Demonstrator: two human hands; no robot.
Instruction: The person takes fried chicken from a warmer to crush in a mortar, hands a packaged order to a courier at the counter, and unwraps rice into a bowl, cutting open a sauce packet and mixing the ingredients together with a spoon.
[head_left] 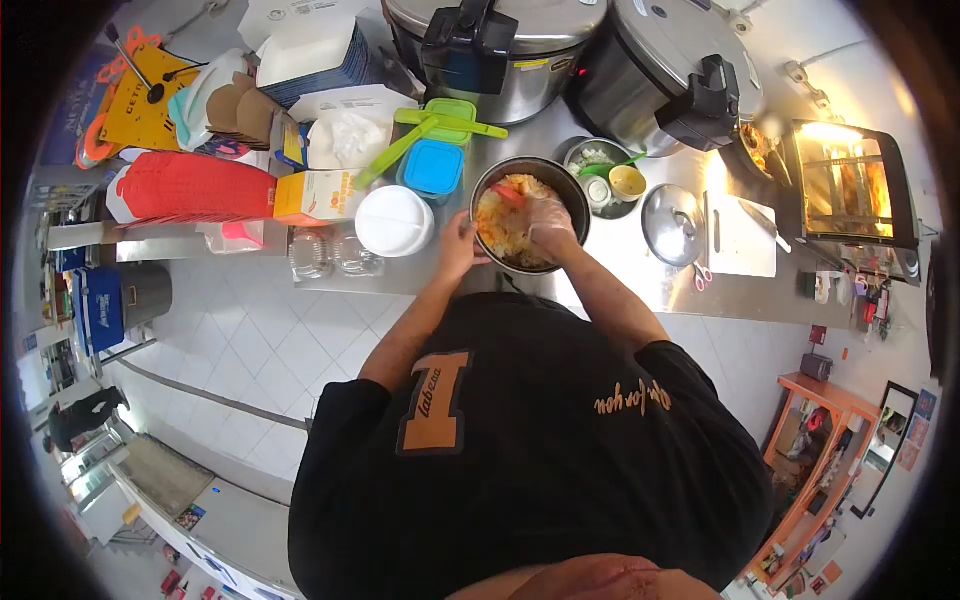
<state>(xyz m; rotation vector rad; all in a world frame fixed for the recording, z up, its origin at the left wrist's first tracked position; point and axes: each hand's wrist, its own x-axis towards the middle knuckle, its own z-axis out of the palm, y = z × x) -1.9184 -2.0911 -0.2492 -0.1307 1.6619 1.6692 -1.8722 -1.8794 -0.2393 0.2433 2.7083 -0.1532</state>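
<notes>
A round metal pot (483, 190) of orange and white rice (517, 225) stands at the counter's front edge. My left hand (460, 245) is closed on the pot's left rim, thumb at the edge. My right hand (549, 222), in a clear glove, reaches inside at the right of the rice; its fingers are partly hidden. A red utensil (508, 195) lies in the rice, left of that hand, and whether the hand touches it is unclear. Just right of the pot, a metal bowl (625, 208) holds small cups and a green spoon (630, 160).
Two large cookers (540, 75) stand behind. Left are a white round tub (394, 222), a blue-lidded container (433, 168) and red cartons (200, 187). Right are a metal lid (673, 226), a white cutting board (745, 235), scissors (702, 277) and a lit glass cabinet (850, 185).
</notes>
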